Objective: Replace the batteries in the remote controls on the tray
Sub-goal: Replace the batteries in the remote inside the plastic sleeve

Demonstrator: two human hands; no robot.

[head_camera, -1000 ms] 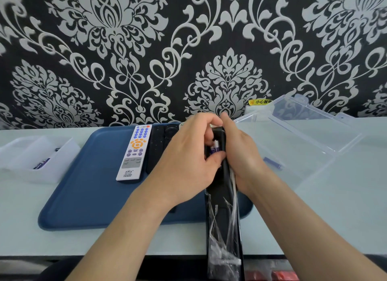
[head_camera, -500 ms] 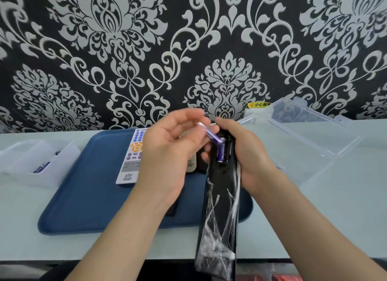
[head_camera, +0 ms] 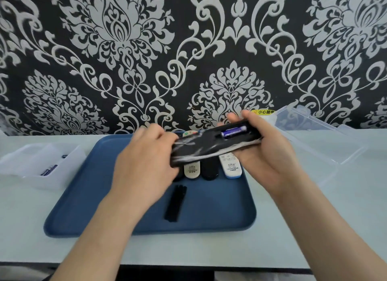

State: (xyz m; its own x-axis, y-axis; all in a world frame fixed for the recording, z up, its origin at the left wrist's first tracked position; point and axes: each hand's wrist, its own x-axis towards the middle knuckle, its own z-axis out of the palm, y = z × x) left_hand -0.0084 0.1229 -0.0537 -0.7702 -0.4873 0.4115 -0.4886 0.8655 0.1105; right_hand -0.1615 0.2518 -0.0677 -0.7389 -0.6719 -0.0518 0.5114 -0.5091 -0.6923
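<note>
Head view: I hold the black remote above the tray, its long axis running left to right with the right end a little higher. My left hand, blurred, grips the plastic-wrapped left end. My right hand grips the right end, where the open compartment faces me with a purple battery inside; its print is too small to read. The cover lies on the tray below, lengthwise toward me and nearer my left hand, so I judge that hand should fetch it. A yellow sticker on the wall begins 小心. The label on the white remote is unreadable.
</note>
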